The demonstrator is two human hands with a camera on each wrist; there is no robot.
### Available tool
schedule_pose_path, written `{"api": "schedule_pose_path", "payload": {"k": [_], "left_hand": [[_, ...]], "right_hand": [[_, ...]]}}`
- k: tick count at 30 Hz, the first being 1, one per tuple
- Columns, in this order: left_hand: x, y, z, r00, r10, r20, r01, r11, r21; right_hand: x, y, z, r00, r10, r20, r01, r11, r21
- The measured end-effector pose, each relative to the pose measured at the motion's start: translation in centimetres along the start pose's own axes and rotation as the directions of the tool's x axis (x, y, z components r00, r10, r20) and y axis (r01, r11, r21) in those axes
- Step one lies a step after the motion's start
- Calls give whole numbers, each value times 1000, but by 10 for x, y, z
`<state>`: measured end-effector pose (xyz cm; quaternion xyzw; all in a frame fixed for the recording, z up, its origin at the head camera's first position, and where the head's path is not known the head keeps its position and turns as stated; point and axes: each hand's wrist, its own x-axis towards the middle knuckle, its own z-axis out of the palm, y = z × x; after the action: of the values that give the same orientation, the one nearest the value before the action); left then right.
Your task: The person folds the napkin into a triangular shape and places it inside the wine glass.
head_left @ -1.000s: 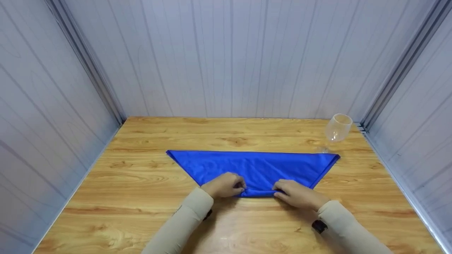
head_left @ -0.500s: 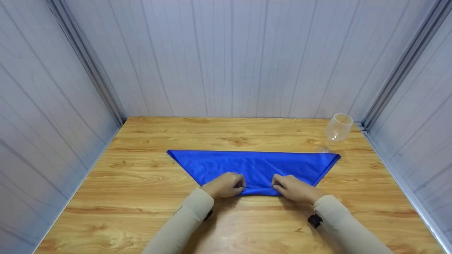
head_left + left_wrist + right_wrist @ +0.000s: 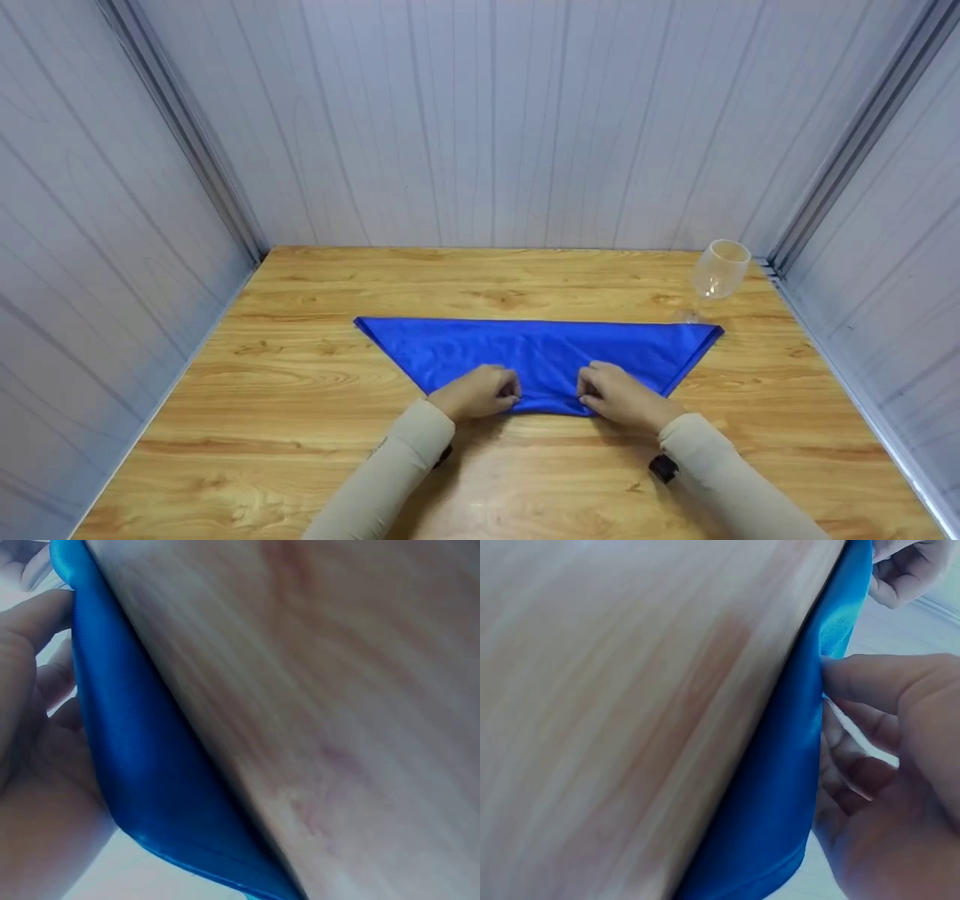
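Two bare hands work side by side at the near edge of a blue cloth; the left hand (image 3: 480, 391) and the right hand (image 3: 622, 394) are apart from each other, with a short stretch of fabric between them; each has its fingers curled in and pinches the edge, the thumb on the near side and the fingers behind, as the wrist views show, though some fingertips are hidden.

The blue cloth (image 3: 546, 352) lies on a wood-grain tabletop (image 3: 510, 480), straight ahead of the person and reaching away from the hands; its long axis runs left to right, across the line of the forearms; neither hand is clearly nearer, since both grip it directly, one on either side of the middle of its near edge.

The cloth's outline is a wide, shallow trapezoid; the long straight edge is on the far side, ending in a pointed corner at left and another at right; the slanting sides narrow toward the person, where the short edge is turned into a small fold.

A clear stemmed glass (image 3: 721, 270) stands just beyond the right corner; whether its foot touches the cloth cannot be told.
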<state>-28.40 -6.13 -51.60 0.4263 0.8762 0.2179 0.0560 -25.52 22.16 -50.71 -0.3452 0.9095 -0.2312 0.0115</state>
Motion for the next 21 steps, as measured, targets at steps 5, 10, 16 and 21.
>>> {"api": "schedule_pose_path", "payload": {"k": [5, 10, 16, 21], "left_hand": [[-2, 2, -2, 999, 32, -22, -32, 999, 6], [-2, 3, -2, 1000, 18, -3, -18, 1000, 16], [-5, 6, -2, 999, -3, 38, 4, 1000, -17], [-9, 10, -4, 998, -4, 69, 6, 1000, -19]], "right_hand": [[1, 2, 0, 1000, 6, -14, -5, 1000, 31], [-1, 3, -1, 999, 34, 20, -35, 998, 58], [-5, 2, -1, 999, 26, 42, -29, 997, 68], [-7, -1, -1, 997, 37, 75, -43, 995, 85]]}}
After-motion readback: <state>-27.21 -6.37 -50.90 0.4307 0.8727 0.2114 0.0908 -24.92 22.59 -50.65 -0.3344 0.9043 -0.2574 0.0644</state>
